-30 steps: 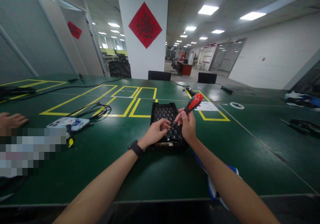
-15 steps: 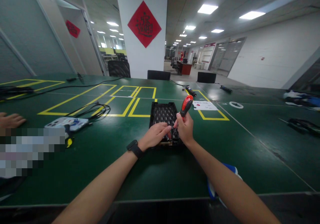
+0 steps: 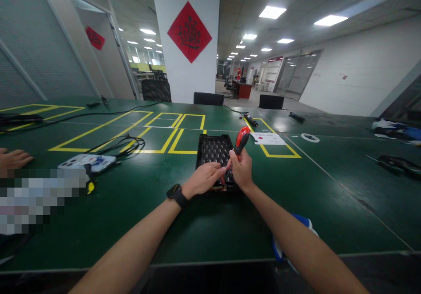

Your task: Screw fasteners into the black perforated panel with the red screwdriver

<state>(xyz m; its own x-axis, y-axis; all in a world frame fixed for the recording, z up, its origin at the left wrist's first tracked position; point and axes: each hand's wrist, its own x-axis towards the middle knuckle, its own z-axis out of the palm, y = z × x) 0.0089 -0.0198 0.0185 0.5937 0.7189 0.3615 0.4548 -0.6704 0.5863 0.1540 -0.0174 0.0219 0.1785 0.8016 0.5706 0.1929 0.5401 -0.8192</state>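
A black open tray-like housing [image 3: 213, 147] with a patterned floor lies on the green table in front of me. My right hand [image 3: 242, 167] grips a red-and-black screwdriver [image 3: 242, 139], its handle tilted up and its thin shaft pointing down into the near right part of the housing. My left hand [image 3: 208, 176], with a black watch on the wrist, reaches over the housing's near edge. Its thumb and fingers are drawn together beside the screwdriver shaft; whatever they pinch is hidden. The screwdriver's tip is too small to see clearly.
Yellow tape outlines mark the table [image 3: 329, 224]. On the left, a co-worker's hand [image 3: 15, 158] rests near a white case [image 3: 88, 162] and black cables. A white sheet [image 3: 269, 139], a tape ring [image 3: 310, 138] and dark tools lie at right. A blue-and-white item [image 3: 278, 246] sits under my right forearm.
The screwdriver handle has shifted slightly left and down with my right hand. My left hand stays almost in place, its fingers still by the shaft.
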